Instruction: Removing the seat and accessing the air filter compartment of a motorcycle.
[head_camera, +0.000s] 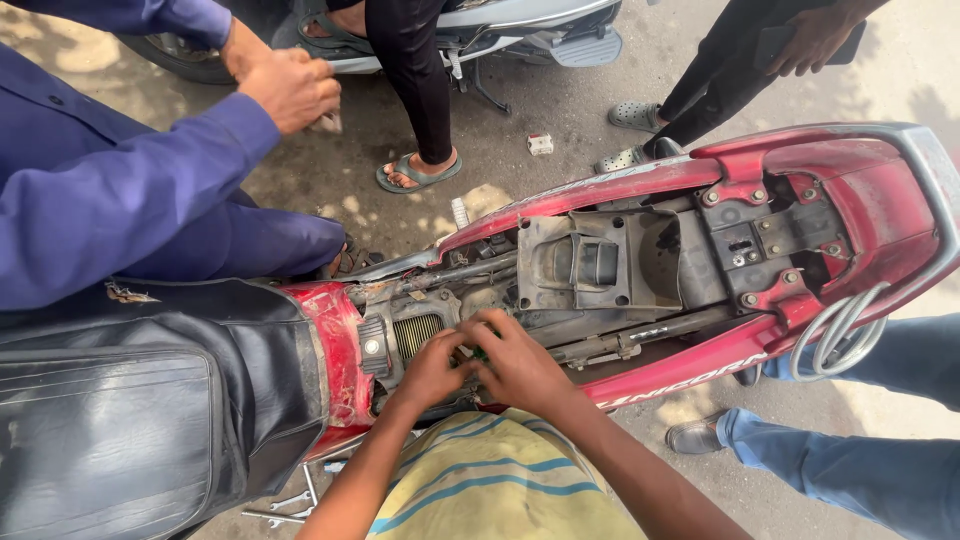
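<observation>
A red motorcycle (700, 365) with its seat taken off fills the middle of the view, its under-seat frame bare. My left hand (428, 368) and my right hand (522, 362) meet over the near side of the frame, just right of a ribbed air filter (415, 333). The fingers of both hands are pinched together on a small part (480, 353) with a bit of green showing; most of it is hidden by my fingers. A black plastic tray (585, 265) sits in the frame just beyond my hands.
The black seat (120, 420) lies at the left. A person in blue (110, 190) leans in from the upper left, hands (292, 88) together. Other people's legs stand at top and right. A grey cable loop (838, 338) hangs off the tail. Wrenches (285, 505) lie on the ground.
</observation>
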